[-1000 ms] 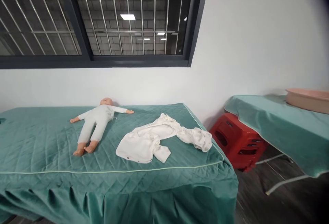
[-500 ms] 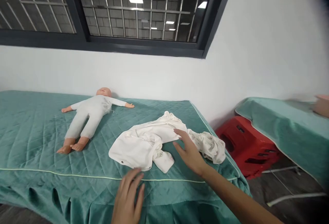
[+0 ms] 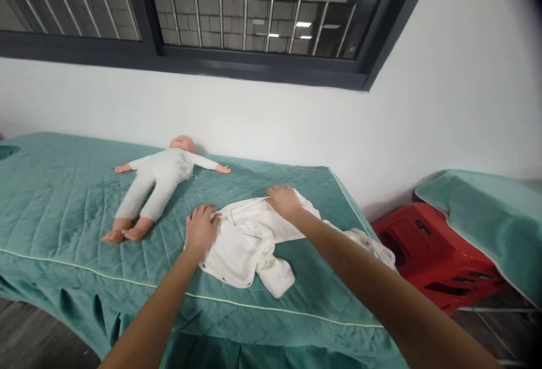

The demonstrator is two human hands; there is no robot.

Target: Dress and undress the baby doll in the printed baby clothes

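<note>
A white baby garment (image 3: 241, 233) lies crumpled on the green quilted bed cover (image 3: 84, 205), one short sleeve pointing toward me. My left hand (image 3: 201, 229) is closed at the garment's left edge, fingers curled on the cloth. On its far edge, my right hand (image 3: 284, 201) is closed too, with the fingertips bent over the fabric and partly hidden. Behind my right forearm lies a second bunched, whitish patterned cloth (image 3: 368, 244), partly covered by the arm. A baby doll (image 3: 158, 180) in a white body suit lies on its back to the left, arms spread.
A white wall (image 3: 262, 115) with a dark-framed barred window (image 3: 262, 67) rises behind the bed. Right of the bed stand red plastic stools (image 3: 436, 256), beside another green-covered bed (image 3: 486, 211).
Both hands have moved forward onto the white garment and closed on its left and far edges. The view has shifted somewhat, while the doll lies as before.
</note>
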